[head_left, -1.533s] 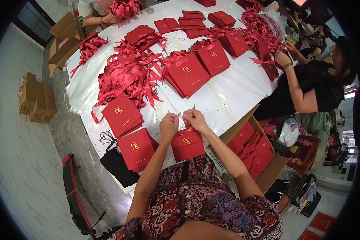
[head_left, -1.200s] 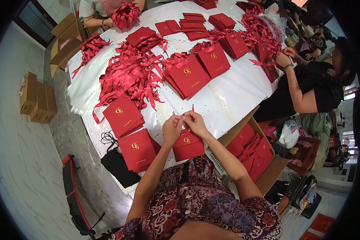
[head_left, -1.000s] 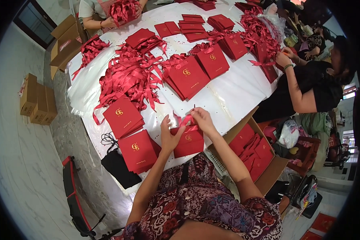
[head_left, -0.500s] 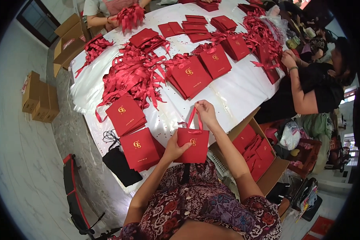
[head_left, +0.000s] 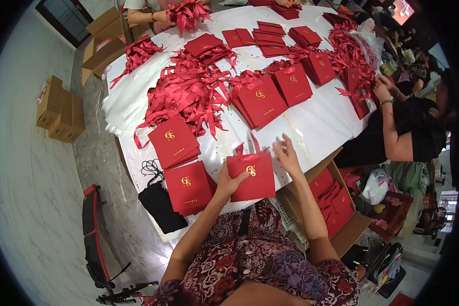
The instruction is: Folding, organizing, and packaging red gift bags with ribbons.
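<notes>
— Where was the bag when you had it?

— The flat red paper gift bag with the gold emblem [head_left: 251, 177] sat at the near edge of the white-covered table [head_left: 311, 127], just in front of my lap. My left hand [head_left: 229, 182] was closed on its left side, thumb lying across the front face and the other fingers tucked behind, so the bag stood tilted up toward me rather than lying flat.

— And the right hand?

— My right hand [head_left: 286, 154] was off the bag's upper right corner, just beside it, fingers loosely spread and resting on the table cover. Whether something small sat under the fingertips I could not tell. The bag's red ribbon handle [head_left: 246, 148] stuck up from its top edge, between my two hands.

— What lay around it?

— To the left of my left hand was a stack of the same red bags [head_left: 187, 186], and another stack [head_left: 174, 142] beyond that. A heap of loose red satin ribbons [head_left: 188, 94] filled the middle of the table. An open cardboard box of red bags [head_left: 331, 204] stood at my right side below the table edge. Across on the right, another person's hands [head_left: 380, 89] were at their own ribbons, well apart from mine.
</notes>
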Available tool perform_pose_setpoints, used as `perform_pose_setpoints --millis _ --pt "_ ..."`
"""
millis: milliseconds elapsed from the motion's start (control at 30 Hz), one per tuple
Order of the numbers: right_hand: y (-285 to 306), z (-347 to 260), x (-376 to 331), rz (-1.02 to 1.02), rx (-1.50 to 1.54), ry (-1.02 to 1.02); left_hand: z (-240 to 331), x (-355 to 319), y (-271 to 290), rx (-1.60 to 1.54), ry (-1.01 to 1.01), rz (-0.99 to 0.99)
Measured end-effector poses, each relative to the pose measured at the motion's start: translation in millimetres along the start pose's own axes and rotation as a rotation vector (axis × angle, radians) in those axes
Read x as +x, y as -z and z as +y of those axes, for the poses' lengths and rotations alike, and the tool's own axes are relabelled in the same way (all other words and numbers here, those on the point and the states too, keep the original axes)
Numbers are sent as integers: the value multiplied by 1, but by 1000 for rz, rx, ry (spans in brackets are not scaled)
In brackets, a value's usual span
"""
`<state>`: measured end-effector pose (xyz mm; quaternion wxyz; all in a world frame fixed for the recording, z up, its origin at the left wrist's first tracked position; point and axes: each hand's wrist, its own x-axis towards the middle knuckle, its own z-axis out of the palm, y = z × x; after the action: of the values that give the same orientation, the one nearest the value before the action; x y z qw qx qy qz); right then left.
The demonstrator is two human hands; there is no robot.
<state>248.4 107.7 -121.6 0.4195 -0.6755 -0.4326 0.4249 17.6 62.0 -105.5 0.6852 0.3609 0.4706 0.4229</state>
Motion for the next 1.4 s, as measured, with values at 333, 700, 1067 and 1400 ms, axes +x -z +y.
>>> perform_pose_setpoints --millis 333,700,1067,1400 --pt "32 42 13 -61 96 114 22 -1 18 326 -238 107" --pt "-10 -31 37 321 -519 675 72 -48 118 941 -408 595" --pt "-204 -91 59 -312 -635 937 69 -59 121 1335 -348 465" --pt "-209 -54 80 -377 -846 954 65 -54 120 1292 -352 497"
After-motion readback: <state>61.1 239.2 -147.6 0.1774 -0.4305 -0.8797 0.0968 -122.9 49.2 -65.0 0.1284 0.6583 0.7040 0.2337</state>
